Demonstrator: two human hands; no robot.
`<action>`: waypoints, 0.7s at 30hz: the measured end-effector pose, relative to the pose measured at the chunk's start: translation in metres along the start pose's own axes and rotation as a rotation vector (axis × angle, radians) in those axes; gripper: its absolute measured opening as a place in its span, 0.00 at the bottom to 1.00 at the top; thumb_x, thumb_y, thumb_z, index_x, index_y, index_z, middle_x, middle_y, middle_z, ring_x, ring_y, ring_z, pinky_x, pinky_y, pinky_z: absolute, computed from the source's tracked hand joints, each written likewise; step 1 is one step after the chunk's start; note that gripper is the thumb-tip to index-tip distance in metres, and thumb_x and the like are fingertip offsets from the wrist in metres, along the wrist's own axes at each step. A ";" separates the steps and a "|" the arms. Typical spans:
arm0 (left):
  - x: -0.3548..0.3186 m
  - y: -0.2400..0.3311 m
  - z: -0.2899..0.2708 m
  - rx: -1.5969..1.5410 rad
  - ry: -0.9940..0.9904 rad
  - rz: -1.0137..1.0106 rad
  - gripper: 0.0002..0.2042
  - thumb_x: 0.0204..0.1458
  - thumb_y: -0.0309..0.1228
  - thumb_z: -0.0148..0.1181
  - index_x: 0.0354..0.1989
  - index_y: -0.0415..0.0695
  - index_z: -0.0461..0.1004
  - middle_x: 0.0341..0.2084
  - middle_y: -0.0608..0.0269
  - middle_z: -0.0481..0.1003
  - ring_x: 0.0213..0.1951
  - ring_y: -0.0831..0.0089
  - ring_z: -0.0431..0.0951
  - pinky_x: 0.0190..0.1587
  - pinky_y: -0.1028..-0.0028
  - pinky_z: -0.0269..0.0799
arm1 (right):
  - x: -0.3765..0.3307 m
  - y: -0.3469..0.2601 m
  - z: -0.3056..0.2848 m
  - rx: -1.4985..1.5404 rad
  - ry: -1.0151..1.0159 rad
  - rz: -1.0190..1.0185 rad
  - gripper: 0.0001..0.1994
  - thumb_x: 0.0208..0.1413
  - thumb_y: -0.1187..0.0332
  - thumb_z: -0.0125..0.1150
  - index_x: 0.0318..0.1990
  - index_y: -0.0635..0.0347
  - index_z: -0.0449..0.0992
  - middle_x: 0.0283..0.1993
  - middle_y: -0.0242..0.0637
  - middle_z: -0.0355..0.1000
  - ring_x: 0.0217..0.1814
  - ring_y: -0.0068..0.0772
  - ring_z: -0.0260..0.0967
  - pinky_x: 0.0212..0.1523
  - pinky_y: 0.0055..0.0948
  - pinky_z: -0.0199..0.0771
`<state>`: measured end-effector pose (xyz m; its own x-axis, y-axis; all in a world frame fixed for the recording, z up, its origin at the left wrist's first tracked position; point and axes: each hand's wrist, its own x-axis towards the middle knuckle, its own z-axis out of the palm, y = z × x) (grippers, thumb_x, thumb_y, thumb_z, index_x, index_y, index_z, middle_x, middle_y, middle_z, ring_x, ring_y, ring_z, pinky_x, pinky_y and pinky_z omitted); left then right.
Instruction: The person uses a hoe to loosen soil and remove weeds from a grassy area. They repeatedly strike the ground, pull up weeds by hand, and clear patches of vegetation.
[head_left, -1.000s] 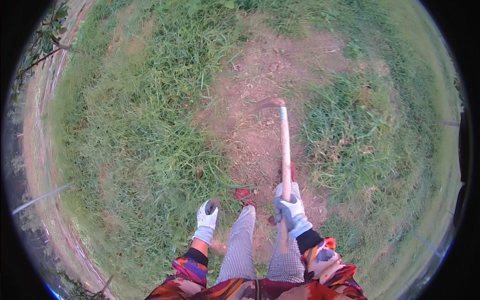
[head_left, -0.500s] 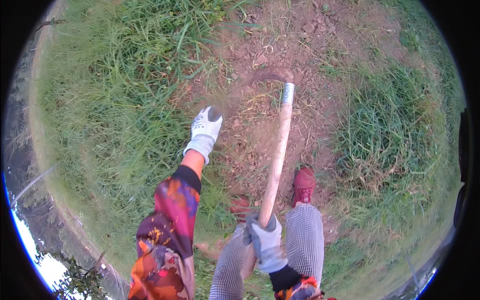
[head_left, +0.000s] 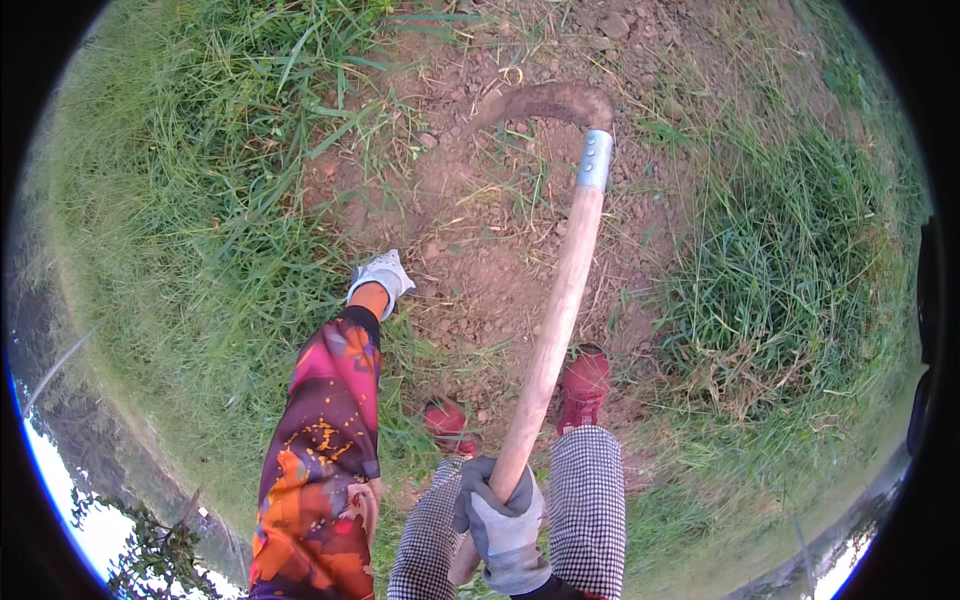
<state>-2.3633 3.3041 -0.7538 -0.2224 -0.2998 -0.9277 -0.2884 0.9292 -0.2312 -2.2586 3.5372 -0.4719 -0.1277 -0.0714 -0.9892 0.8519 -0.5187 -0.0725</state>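
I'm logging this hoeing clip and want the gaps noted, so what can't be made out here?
Head view only:
- Left hand: glove seen from the back; whether it touches the soil or holds anything is hidden.
- Hoe blade: dark like the soil; its cutting edge cannot be told.
- Handle end: covered by the right hand and trouser legs.
- Left shoe: partly behind the knee.

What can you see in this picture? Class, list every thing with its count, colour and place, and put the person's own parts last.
hoe: one, pale wooden handle, grey metal collar, dark curved blade, centre, blade on the soil above
bare soil patch: one, reddish brown, centre top
grass: green, left and right of the soil
shoes: two, red, below the soil
trousers: checked black and white, bottom centre
left hand: grey glove, patterned sleeve, reaching down to the soil edge
right hand: grey glove, gripping the handle's lower end
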 end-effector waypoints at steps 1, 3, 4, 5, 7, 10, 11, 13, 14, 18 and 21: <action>0.008 0.001 -0.002 -0.001 -0.072 0.006 0.35 0.34 0.46 0.63 0.52 0.41 0.64 0.51 0.51 0.66 0.52 0.58 0.66 0.53 0.66 0.63 | 0.000 -0.003 -0.002 -0.008 -0.011 -0.019 0.11 0.43 0.79 0.57 0.36 0.64 0.67 0.21 0.30 0.64 0.17 0.18 0.59 0.17 0.18 0.60; 0.018 0.000 0.002 -0.012 -0.071 -0.064 0.30 0.32 0.47 0.64 0.44 0.40 0.71 0.46 0.50 0.69 0.50 0.56 0.68 0.52 0.65 0.65 | -0.003 -0.006 -0.003 -0.023 -0.034 -0.055 0.11 0.42 0.79 0.58 0.36 0.64 0.67 0.21 0.30 0.64 0.16 0.18 0.59 0.17 0.18 0.59; 0.018 0.002 -0.001 0.004 -0.083 -0.043 0.30 0.32 0.47 0.64 0.45 0.41 0.71 0.47 0.50 0.69 0.50 0.56 0.68 0.51 0.65 0.65 | 0.000 0.002 -0.007 -0.116 -0.023 -0.138 0.11 0.43 0.79 0.58 0.36 0.63 0.67 0.21 0.30 0.64 0.16 0.18 0.59 0.16 0.17 0.59; 0.015 -0.004 -0.002 0.023 -0.106 -0.038 0.31 0.32 0.46 0.63 0.46 0.41 0.70 0.47 0.50 0.69 0.50 0.56 0.69 0.51 0.65 0.65 | 0.000 0.000 -0.007 -0.110 -0.023 -0.091 0.11 0.43 0.78 0.58 0.36 0.63 0.67 0.22 0.30 0.65 0.17 0.18 0.59 0.17 0.18 0.59; 0.007 -0.010 -0.003 0.012 -0.031 -0.051 0.31 0.36 0.47 0.61 0.49 0.42 0.67 0.48 0.52 0.68 0.50 0.56 0.68 0.51 0.63 0.64 | -0.004 -0.004 -0.001 -0.093 -0.039 0.007 0.10 0.43 0.78 0.58 0.35 0.62 0.67 0.23 0.30 0.65 0.18 0.18 0.60 0.17 0.18 0.60; -0.011 0.004 0.002 0.115 0.020 0.022 0.24 0.46 0.48 0.52 0.47 0.43 0.69 0.48 0.53 0.69 0.49 0.58 0.69 0.52 0.63 0.63 | 0.000 0.007 -0.004 -0.145 -0.033 -0.018 0.11 0.44 0.77 0.59 0.36 0.62 0.66 0.24 0.30 0.66 0.20 0.19 0.62 0.19 0.19 0.62; -0.011 0.001 0.005 0.092 0.049 0.021 0.24 0.47 0.48 0.51 0.47 0.43 0.69 0.47 0.54 0.69 0.49 0.58 0.69 0.52 0.63 0.63 | 0.001 0.012 -0.007 -0.162 -0.038 -0.027 0.11 0.44 0.76 0.59 0.36 0.62 0.66 0.25 0.30 0.66 0.21 0.19 0.62 0.20 0.20 0.62; -0.014 -0.004 0.010 0.047 0.105 0.016 0.23 0.48 0.48 0.49 0.46 0.44 0.69 0.47 0.54 0.69 0.49 0.59 0.69 0.51 0.63 0.63 | 0.006 0.022 -0.014 -0.216 -0.097 -0.100 0.11 0.44 0.76 0.59 0.36 0.62 0.67 0.25 0.30 0.66 0.21 0.19 0.63 0.20 0.20 0.63; -0.022 -0.007 0.014 0.046 0.169 0.047 0.21 0.49 0.47 0.47 0.43 0.44 0.71 0.42 0.54 0.72 0.46 0.58 0.71 0.48 0.61 0.64 | 0.007 0.023 -0.016 -0.244 -0.127 -0.136 0.11 0.44 0.76 0.59 0.36 0.62 0.67 0.25 0.30 0.66 0.20 0.19 0.63 0.20 0.20 0.63; -0.074 -0.023 0.044 0.063 0.067 0.139 0.21 0.50 0.49 0.43 0.43 0.47 0.71 0.41 0.54 0.73 0.44 0.58 0.72 0.47 0.62 0.64 | 0.004 0.028 -0.007 -0.256 -0.088 -0.113 0.12 0.44 0.77 0.58 0.37 0.62 0.66 0.27 0.31 0.67 0.22 0.19 0.63 0.21 0.19 0.64; -0.081 -0.132 0.115 0.059 0.368 0.179 0.18 0.48 0.45 0.47 0.37 0.44 0.71 0.35 0.51 0.73 0.40 0.58 0.72 0.43 0.61 0.66 | -0.010 0.004 0.005 -0.142 -0.099 0.028 0.12 0.45 0.78 0.57 0.38 0.62 0.66 0.25 0.31 0.66 0.20 0.19 0.62 0.19 0.19 0.62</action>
<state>-2.2004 3.2308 -0.6815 -0.5853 -0.1793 -0.7908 -0.1631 0.9813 -0.1018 -2.2569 3.5315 -0.4620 -0.1468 -0.1715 -0.9742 0.9182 -0.3900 -0.0697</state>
